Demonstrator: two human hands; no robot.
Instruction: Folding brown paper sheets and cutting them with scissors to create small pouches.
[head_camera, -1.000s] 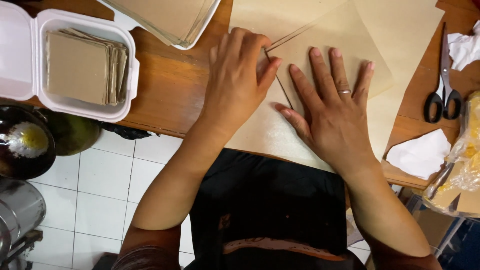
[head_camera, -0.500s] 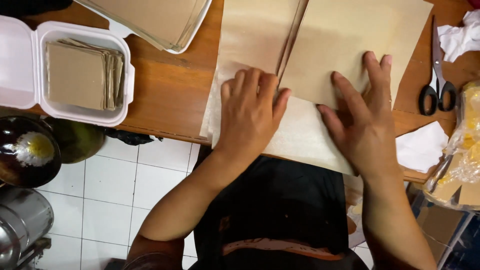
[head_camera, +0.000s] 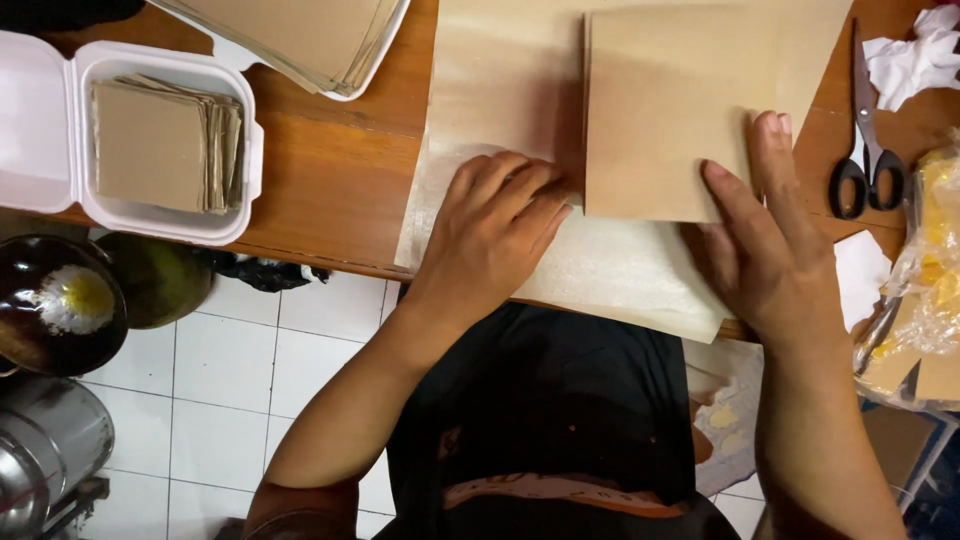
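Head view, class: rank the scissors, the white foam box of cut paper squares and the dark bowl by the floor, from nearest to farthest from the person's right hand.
1. Scissors: on the table, just beyond the right hand, on its outer side.
2. White foam box: across the table, past the left hand.
3. Dark bowl: farthest, below the table edge at the far left.

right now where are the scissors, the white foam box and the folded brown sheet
scissors (head_camera: 866, 150): head view, on the pivot just above the black handles
white foam box (head_camera: 250, 165): head view, on its right rim
folded brown sheet (head_camera: 665, 110): head view, on the middle of its top face
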